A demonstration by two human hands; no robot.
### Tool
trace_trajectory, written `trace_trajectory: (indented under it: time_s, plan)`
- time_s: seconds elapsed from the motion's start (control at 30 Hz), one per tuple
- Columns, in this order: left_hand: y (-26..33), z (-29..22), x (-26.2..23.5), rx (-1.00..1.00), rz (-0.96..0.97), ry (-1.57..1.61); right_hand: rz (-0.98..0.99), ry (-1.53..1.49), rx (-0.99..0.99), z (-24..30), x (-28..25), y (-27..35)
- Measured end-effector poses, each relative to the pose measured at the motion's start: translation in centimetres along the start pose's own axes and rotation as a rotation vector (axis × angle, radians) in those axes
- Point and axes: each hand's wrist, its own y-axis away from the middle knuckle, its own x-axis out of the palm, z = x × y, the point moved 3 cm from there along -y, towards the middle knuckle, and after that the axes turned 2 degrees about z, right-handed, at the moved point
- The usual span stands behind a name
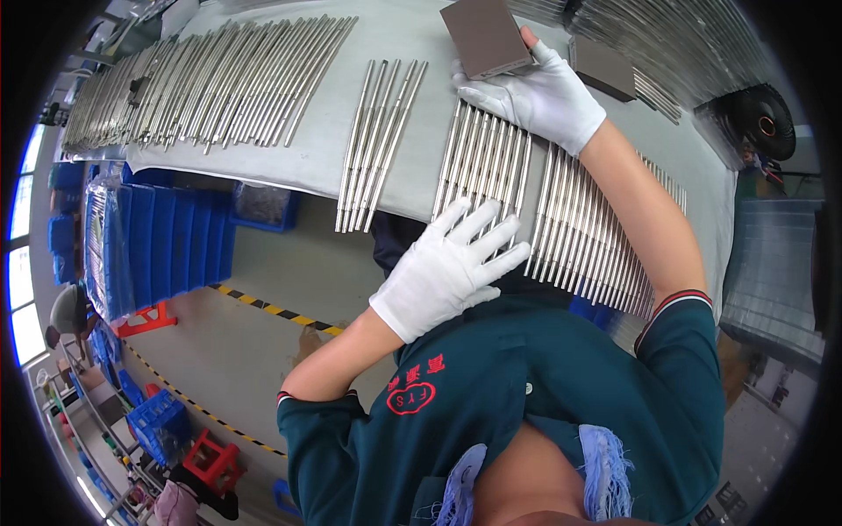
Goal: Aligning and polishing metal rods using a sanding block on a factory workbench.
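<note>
My right hand (pixel 548 101), in a white glove, grips a flat grey-brown block (pixel 485 37) above the far ends of a middle group of thin metal rods (pixel 482 158). Spread over the near ends of those rods are the fingers of my left hand (pixel 443 276), also gloved, with nothing gripped in them. A few more rods (pixel 379 149) lie apart to the left. Under my right forearm runs a wider row of rods (pixel 583 232), partly hidden by the arm.
A long row of rods (pixel 210 83) covers the table's far left. A second grey-brown block (pixel 603 68) lies beyond my right hand, near a black round fan-like object (pixel 763 123). Stacked blue crates (pixel 167 237) and a red stool (pixel 213 460) stand on the floor at left.
</note>
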Motion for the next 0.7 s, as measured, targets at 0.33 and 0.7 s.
trace_trajectory:
  time_s: [0.33,0.7]
  plan:
    - [3.2,1.8,-3.0,-0.352,0.038,-0.209,-0.214,-0.044,-0.194,-1.0,2.4,-3.7]
    - [-5.8,-3.2,2.0,0.07,0.116,-0.065,0.06,0.045,-0.127,4.9,2.0,7.6]
